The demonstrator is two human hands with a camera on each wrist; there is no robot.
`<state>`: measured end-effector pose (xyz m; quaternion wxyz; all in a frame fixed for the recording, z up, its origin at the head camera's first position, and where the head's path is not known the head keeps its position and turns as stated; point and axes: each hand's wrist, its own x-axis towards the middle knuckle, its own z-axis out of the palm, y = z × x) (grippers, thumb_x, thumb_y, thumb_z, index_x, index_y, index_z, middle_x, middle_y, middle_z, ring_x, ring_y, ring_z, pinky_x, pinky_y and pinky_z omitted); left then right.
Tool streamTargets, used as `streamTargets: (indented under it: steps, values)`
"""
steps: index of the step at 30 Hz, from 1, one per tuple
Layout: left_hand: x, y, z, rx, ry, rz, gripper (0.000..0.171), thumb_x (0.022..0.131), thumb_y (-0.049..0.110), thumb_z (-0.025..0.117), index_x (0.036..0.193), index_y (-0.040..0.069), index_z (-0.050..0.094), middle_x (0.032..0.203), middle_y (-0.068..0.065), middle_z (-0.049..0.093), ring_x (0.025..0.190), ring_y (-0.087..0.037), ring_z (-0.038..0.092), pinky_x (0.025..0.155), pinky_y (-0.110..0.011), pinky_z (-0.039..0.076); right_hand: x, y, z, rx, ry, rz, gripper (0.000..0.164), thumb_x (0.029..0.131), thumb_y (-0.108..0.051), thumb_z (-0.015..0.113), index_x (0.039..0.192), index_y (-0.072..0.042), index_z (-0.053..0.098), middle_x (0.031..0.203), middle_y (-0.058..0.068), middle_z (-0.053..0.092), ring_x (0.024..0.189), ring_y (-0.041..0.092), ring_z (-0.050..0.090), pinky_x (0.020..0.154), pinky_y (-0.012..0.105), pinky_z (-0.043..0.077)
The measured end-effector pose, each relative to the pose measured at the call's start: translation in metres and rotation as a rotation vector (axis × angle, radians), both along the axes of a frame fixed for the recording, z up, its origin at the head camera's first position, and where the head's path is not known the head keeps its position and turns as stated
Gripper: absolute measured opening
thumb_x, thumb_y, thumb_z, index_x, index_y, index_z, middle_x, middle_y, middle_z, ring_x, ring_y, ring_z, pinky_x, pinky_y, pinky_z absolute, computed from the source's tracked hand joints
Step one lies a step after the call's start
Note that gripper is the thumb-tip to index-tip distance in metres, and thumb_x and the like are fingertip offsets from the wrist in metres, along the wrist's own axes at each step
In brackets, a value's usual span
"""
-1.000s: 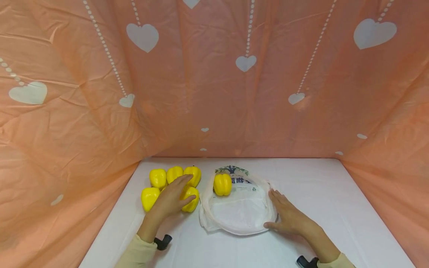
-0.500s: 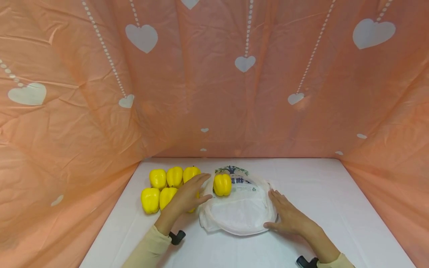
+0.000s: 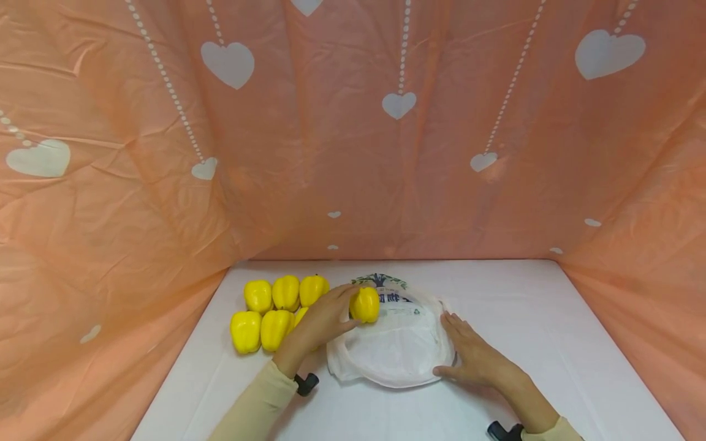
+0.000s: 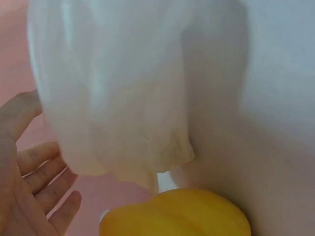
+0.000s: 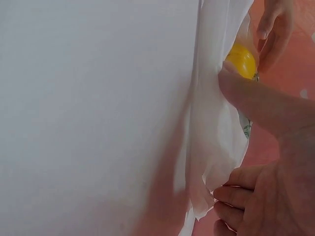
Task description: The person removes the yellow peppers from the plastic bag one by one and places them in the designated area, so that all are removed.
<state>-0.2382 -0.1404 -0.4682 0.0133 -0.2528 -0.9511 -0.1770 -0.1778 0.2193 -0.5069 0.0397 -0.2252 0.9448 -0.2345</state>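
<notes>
A white plastic bag [image 3: 397,355] with a rolled-down rim and printed back lies on the table, its mouth open upward. One yellow bell pepper [image 3: 366,305] is inside it at the back left. My left hand [image 3: 325,318] is at the bag's left rim, fingertips close beside that pepper; whether they touch it I cannot tell. In the left wrist view, its fingers [image 4: 47,177] spread loosely by the bag's wall [image 4: 113,93]. My right hand [image 3: 477,355] rests against the bag's right side, fingers extended; the right wrist view shows its thumb [image 5: 246,93] at the rim.
Several yellow bell peppers [image 3: 277,329] stand in two rows on the white table [image 3: 529,343] left of the bag, one partly hidden by my left hand. An orange curtain with white hearts [image 3: 353,153] encloses the table's back and sides.
My left hand has moved right, from over the pepper rows to the bag's left rim beside the pepper inside. My right hand has stayed at the bag's right side.
</notes>
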Motion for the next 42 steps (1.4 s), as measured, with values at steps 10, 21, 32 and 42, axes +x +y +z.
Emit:
streamTargets:
  steps: [10,21,32,42]
  values:
    - [-0.011,0.007,-0.007,-0.018,-0.008,0.034,0.086,0.096,0.047,0.081,0.163,0.009,0.044,0.165,-0.012,0.047,0.151,-0.034,0.047,0.126,-0.052,0.038,0.001,-0.001,0.001,0.003,-0.006,0.005,0.118,0.084,-0.055,0.087,0.162,0.012,0.03,0.169,0.033,0.029,0.156,0.054,0.028,0.126,0.065,0.026]
    - [-0.016,0.013,-0.014,-0.038,0.04,0.05,0.09,0.091,0.047,0.086,0.16,0.005,0.047,0.16,-0.016,0.053,0.144,-0.037,0.053,0.123,-0.052,0.042,0.001,-0.003,0.001,-0.005,-0.006,-0.004,0.12,0.084,-0.054,0.088,0.164,0.011,0.027,0.172,0.031,0.025,0.157,0.052,0.025,0.127,0.064,0.024]
    - [-0.013,0.019,-0.016,-0.037,0.061,0.089,0.089,0.088,0.041,0.09,0.159,0.007,0.048,0.156,-0.014,0.056,0.141,-0.036,0.056,0.122,-0.053,0.044,-0.001,-0.005,0.0,-0.012,0.104,0.033,0.122,0.081,-0.055,0.09,0.162,0.013,0.03,0.17,0.032,0.028,0.156,0.053,0.029,0.125,0.064,0.027]
    - [-0.014,0.02,-0.016,-0.042,0.07,0.101,0.087,0.087,0.038,0.092,0.157,0.008,0.051,0.154,-0.011,0.058,0.14,-0.033,0.056,0.123,-0.051,0.043,-0.002,-0.008,0.001,-0.006,0.089,0.045,0.122,0.081,-0.054,0.09,0.161,0.014,0.029,0.17,0.032,0.028,0.156,0.053,0.028,0.126,0.063,0.026]
